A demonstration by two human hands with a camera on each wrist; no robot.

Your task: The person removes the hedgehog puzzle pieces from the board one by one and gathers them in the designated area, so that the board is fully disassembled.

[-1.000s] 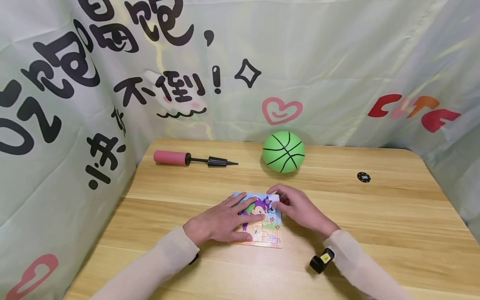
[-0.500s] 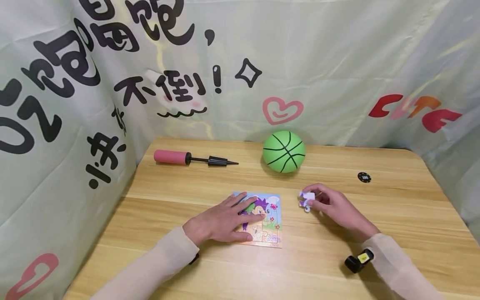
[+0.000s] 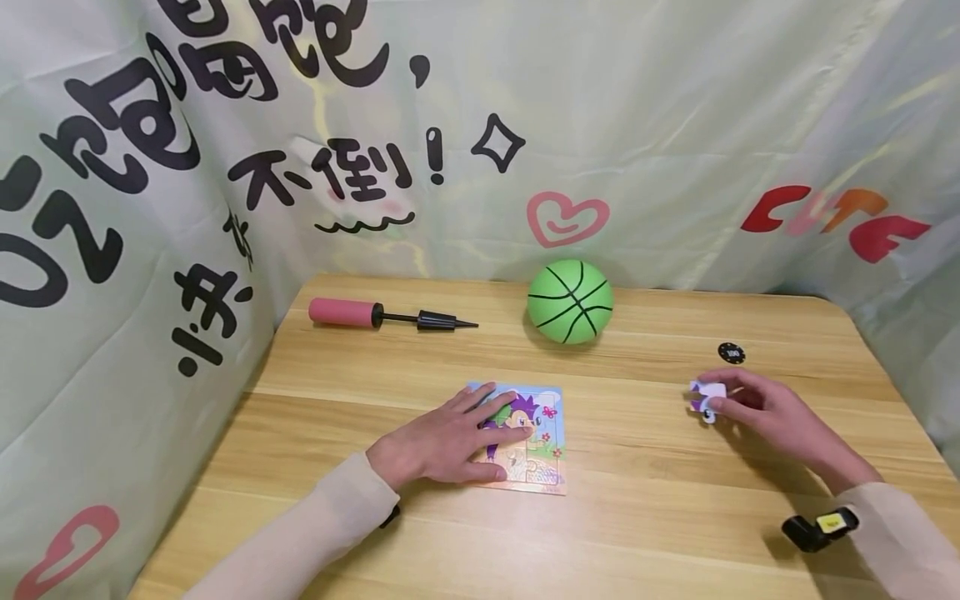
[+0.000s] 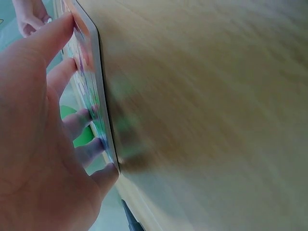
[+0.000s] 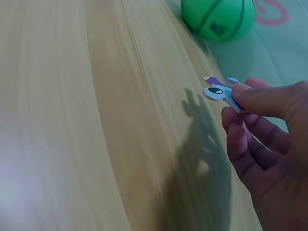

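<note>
My left hand (image 3: 457, 437) lies with spread fingers on a small jigsaw puzzle (image 3: 546, 454), pressing it to the table. Bright cartoon art covers the puzzle, with a purple-haired figure partly hidden under my fingers. In the left wrist view the fingertips touch the face of the puzzle board (image 4: 96, 82) along its edge. Out to the right, my right hand (image 3: 780, 412) pinches a puzzle piece (image 3: 707, 402) between thumb and fingers above the table. White, purple and pale blue show on this puzzle piece (image 5: 219, 91), along with a printed eye.
Behind the puzzle sits a green ball (image 3: 571, 302) with black lines. A pink-handled hand pump (image 3: 345, 313) lies at the back left. Just beyond my right hand is a black poker chip (image 3: 732, 353). A printed fabric curtain (image 3: 660, 125) surrounds the wooden table (image 3: 637, 533).
My right hand has lifted the puzzle piece away from the puzzle's upper right and carried it rightward, near the poker chip. The left hand stays in place on the puzzle.
</note>
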